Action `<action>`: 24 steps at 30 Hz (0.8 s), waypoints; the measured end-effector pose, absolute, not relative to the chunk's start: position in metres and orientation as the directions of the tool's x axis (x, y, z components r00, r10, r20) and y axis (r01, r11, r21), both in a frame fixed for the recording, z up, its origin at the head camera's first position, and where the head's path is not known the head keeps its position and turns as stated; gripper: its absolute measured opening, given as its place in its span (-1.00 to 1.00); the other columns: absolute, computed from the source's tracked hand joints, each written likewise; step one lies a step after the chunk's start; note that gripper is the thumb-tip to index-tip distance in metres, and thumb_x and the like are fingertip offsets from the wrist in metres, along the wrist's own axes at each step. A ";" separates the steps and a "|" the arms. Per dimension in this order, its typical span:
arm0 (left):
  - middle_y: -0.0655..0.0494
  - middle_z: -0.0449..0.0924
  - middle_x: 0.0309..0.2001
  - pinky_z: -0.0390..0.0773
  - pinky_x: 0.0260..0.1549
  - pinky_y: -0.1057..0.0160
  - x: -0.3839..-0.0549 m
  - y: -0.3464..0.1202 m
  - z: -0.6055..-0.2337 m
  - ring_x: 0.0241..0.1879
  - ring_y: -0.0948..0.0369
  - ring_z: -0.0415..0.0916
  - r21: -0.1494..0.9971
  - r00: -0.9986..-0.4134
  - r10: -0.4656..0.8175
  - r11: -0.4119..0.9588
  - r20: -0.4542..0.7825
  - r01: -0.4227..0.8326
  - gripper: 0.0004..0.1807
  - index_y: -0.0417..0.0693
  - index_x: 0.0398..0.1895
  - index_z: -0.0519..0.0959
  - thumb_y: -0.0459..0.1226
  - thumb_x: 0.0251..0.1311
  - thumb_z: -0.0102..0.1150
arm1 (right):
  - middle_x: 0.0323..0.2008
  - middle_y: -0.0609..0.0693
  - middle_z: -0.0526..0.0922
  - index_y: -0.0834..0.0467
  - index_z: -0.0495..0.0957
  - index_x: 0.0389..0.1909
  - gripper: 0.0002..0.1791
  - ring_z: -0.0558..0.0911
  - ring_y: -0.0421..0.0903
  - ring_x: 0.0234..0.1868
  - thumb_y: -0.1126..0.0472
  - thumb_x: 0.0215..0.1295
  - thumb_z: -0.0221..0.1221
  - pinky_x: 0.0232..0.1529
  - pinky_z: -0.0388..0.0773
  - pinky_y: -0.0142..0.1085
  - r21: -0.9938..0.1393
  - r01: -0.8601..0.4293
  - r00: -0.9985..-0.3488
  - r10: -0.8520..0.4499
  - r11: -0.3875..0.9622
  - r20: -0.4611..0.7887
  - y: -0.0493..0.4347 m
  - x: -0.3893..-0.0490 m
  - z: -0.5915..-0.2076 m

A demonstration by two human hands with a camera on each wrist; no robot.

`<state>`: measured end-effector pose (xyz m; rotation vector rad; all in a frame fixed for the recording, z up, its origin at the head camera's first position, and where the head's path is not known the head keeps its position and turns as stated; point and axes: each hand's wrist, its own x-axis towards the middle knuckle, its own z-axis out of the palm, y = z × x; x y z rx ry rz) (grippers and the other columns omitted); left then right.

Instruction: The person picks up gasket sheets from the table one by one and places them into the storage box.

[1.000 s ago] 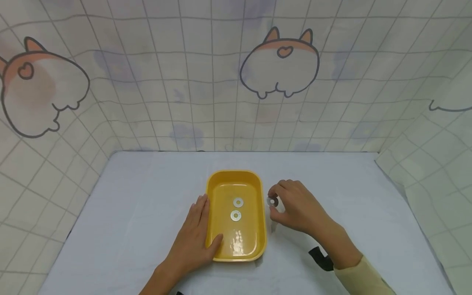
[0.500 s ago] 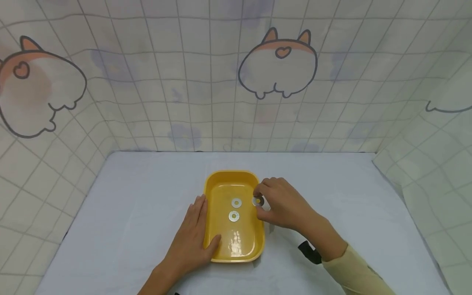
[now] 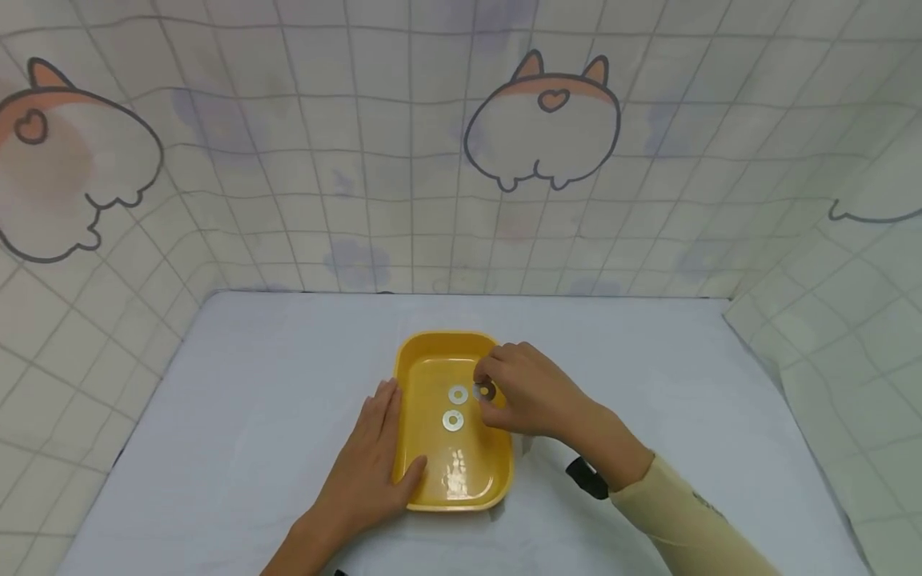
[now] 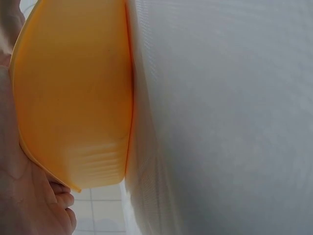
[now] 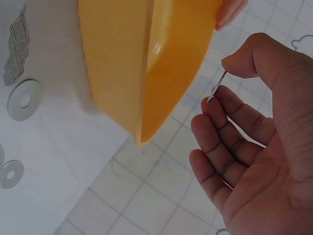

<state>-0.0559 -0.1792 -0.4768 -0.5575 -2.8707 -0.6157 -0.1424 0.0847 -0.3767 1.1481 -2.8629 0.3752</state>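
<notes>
In the head view, a yellow tray [image 3: 475, 472] stands on the white table. Two flat metal washers, one farther back [image 3: 451, 395] and one nearer [image 3: 445, 421], lie on its floor. My left hand [image 3: 370, 464] rests along the tray's left rim, fingers straight, the thumb over the near-left edge. Over the right part of the tray, my right hand [image 3: 533, 396] pinches a third washer [image 3: 479, 392] between thumb and fingertips. Seen edge-on in the right wrist view, this washer [image 5: 217, 87] is above the rim level, its other fingers loosely bent.
More washers lie on the table to the right of the tray, a larger one [image 5: 15, 108] and a smaller one [image 5: 17, 169] in the right wrist view. A grid-patterned cloth [image 3: 432, 160] with cartoon animals surrounds the table on its far side and flanks.
My right hand has carried the pinched washer leftward, from beside the tray's right rim to over its inside. The left hand has kept its hold position at the tray's left rim.
</notes>
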 end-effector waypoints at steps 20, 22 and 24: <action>-0.23 -0.03 0.71 -0.48 0.68 0.39 -0.056 -0.180 -0.476 0.71 -0.10 -0.03 0.374 -0.913 0.314 0.839 0.260 0.395 0.08 -0.38 0.67 -0.01 0.03 0.31 0.27 | -0.35 -0.12 0.64 0.08 0.69 -0.27 -0.83 0.52 -0.16 -0.33 0.16 0.12 0.38 -0.08 0.58 -0.21 -0.191 -0.722 -0.686 -0.723 0.665 0.079 0.068 -0.149 -0.360; -0.22 -0.05 0.71 -0.49 0.68 0.40 -0.056 -0.180 -0.477 0.72 -0.09 -0.04 0.375 -0.916 0.318 0.841 0.244 0.391 0.07 -0.38 0.67 -0.01 0.03 0.33 0.25 | -0.27 -0.09 0.68 0.10 0.70 -0.18 -0.78 0.58 -0.12 -0.26 0.15 0.15 0.37 -0.01 0.61 -0.17 -0.209 -0.704 -0.701 -0.711 0.679 0.049 0.068 -0.148 -0.360; -0.20 -0.07 0.72 -0.50 0.67 0.41 -0.056 -0.180 -0.476 0.73 -0.07 -0.06 0.376 -0.920 0.321 0.842 0.226 0.387 0.06 -0.36 0.68 -0.02 0.04 0.35 0.23 | -0.11 -0.03 0.74 0.12 0.70 -0.02 -0.67 0.65 -0.06 -0.11 0.10 0.23 0.37 0.14 0.63 -0.12 -0.235 -0.669 -0.728 -0.686 0.706 0.011 0.069 -0.147 -0.359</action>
